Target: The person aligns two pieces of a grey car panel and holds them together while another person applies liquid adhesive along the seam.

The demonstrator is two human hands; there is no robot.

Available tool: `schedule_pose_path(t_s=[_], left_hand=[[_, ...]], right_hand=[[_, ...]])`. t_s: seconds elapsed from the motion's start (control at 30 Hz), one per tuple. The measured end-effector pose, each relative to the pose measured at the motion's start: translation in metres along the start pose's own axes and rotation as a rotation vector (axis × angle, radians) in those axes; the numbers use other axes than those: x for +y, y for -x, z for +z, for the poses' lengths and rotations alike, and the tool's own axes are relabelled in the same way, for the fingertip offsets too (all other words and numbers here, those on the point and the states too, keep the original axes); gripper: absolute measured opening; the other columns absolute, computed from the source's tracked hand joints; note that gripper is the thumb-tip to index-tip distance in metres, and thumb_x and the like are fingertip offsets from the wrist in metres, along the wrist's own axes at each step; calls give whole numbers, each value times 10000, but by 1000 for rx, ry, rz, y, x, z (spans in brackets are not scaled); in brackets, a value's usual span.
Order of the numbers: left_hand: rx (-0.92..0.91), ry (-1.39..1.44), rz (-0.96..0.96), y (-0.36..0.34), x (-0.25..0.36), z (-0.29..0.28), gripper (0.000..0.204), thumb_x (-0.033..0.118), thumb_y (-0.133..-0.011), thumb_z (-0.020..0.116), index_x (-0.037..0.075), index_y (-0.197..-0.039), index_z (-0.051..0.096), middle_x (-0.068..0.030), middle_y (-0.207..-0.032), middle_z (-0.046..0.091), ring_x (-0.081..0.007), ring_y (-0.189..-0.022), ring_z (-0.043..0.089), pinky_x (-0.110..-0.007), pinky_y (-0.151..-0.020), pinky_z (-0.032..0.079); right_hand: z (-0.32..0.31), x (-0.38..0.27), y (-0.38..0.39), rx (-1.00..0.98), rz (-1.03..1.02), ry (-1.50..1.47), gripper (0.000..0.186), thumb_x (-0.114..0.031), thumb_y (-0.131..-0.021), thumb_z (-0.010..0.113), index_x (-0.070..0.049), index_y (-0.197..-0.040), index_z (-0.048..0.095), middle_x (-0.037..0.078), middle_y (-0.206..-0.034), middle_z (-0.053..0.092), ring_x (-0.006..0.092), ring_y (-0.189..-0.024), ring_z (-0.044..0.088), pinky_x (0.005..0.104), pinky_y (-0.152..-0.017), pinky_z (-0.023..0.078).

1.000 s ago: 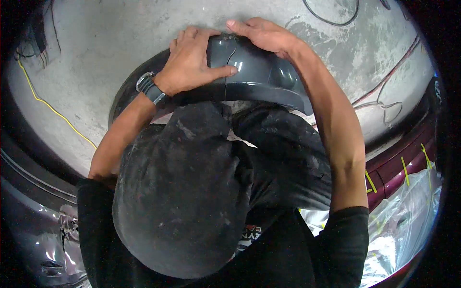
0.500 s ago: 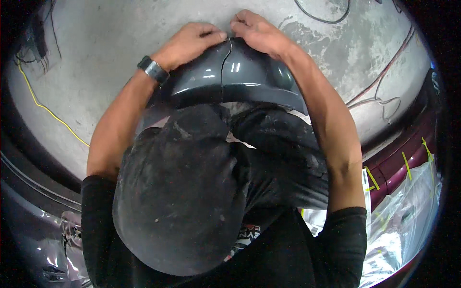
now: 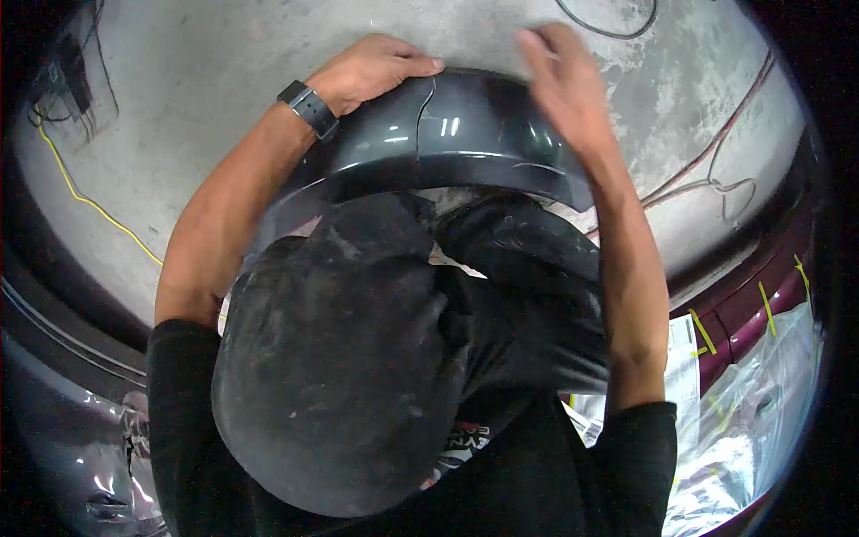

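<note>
A glossy dark grey curved panel (image 3: pixel 483 116), which looks like a car body part, rests in front of my knees. A wavy crack or split line (image 3: pixel 418 125) runs across it from the far edge toward the near one. My left hand (image 3: pixel 385 67) grips the panel's far edge, thumb lying along the top beside that line; its other fingers are partly hidden. Above the panel's right side, my right hand (image 3: pixel 568 85) is raised off the far edge. Motion smears its fingers, and I cannot make out anything in them.
Concrete floor (image 3: pixel 224 63) surrounds the panel. A yellow cable (image 3: pixel 89 201) lies at left, with dark and reddish cables (image 3: pixel 716 143) at right. A maroon car part (image 3: pixel 743 322) with yellow tape and clear plastic sheeting (image 3: pixel 752 421) stands at right. My black-trousered legs (image 3: pixel 528 313) are close to the panel.
My right hand has left the far edge next to the crack and swung to the right. My left hand stays on the edge, shifted slightly right in view.
</note>
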State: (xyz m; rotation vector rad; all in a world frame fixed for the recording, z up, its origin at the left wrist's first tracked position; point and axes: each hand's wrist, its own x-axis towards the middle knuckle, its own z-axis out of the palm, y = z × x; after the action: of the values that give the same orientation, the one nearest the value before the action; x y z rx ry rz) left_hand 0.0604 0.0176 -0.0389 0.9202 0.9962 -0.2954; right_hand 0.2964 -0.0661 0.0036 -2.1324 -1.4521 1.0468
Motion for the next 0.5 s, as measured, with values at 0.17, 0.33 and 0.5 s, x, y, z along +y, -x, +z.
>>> schedule_pose_path(t_s=[0.17, 0.33, 0.5], left_hand=[[-14, -48, 61, -4, -9, 1, 344, 368, -972, 669, 30, -1000, 722, 15, -844, 692, -70, -708, 614, -259, -661, 515], [58, -22, 80, -1, -9, 7, 396, 352, -946, 688, -30, -1040, 733, -55, -861, 700, -122, -755, 623, -302, -696, 520], [141, -159, 126, 2, -9, 12, 419, 395, -949, 663, -10, -1028, 736, -64, -826, 693, -132, -750, 625, -311, -695, 512]], right_hand=[[-62, 134, 117, 18, 747, 70, 668, -485, -948, 628, 150, -1150, 584, 308, -1102, 639, 356, -1074, 635, 435, -923, 498], [-41, 124, 143, 164, 982, -830, 1054, -569, -865, 732, 149, -1473, 256, 338, -1358, 483, 351, -1203, 572, 462, -982, 500], [-44, 91, 138, 245, 930, -512, 1275, -479, -712, 902, 146, -1514, 132, 363, -1424, 407, 399, -1266, 524, 457, -1039, 466]])
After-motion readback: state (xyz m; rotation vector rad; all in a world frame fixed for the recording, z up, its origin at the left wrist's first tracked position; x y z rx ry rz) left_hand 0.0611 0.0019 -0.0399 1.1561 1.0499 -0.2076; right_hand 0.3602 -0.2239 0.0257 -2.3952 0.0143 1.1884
